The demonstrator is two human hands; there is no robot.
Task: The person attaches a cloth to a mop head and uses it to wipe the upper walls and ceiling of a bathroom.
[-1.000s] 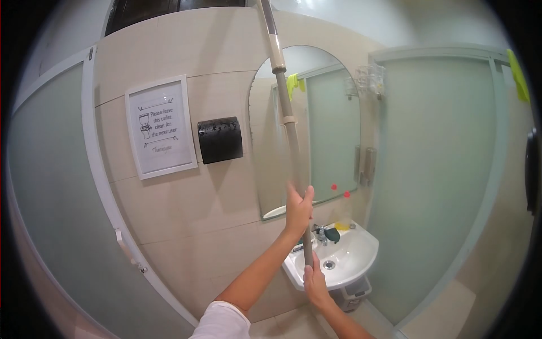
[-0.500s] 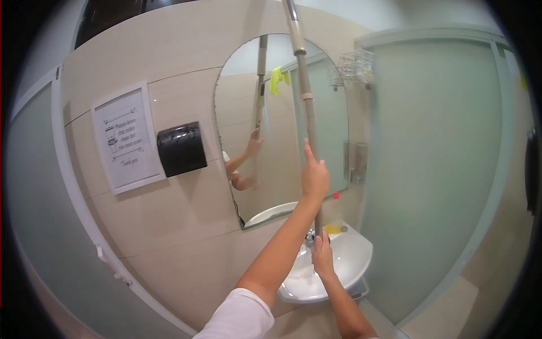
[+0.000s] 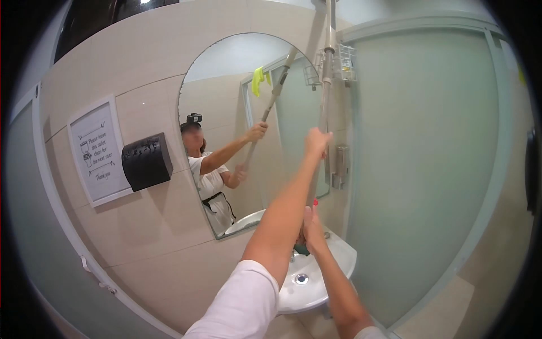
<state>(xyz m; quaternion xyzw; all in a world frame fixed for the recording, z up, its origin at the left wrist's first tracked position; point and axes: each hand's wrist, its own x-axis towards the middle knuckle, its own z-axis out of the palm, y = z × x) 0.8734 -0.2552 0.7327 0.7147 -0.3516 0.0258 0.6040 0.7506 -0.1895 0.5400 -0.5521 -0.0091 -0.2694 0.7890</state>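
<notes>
A long telescopic pole (image 3: 326,99) runs from above the sink up past the top of the view, right of the arched mirror's centre. My left hand (image 3: 318,142) is wrapped round its middle at arm's length. Lower down, over the sink (image 3: 333,265), my right hand (image 3: 311,229) closes round the pole's bottom part, near a dark green end. The pole's upper end is out of view. The mirror (image 3: 226,107) reflects a person holding the pole, and a yellow-green cloth.
A framed sign (image 3: 100,152) and a black paper dispenser (image 3: 148,162) hang on the left wall. A wire rack (image 3: 344,63) and a soap dispenser (image 3: 340,166) are right of the mirror. Frosted glass panels (image 3: 418,158) stand at the right and left. A red bottle cap (image 3: 315,202) shows behind the pole.
The pole's upper part has moved right, and my left hand has gone from fingers raised to a closed grip. The view has turned, so the person's reflection now shows in the mirror.
</notes>
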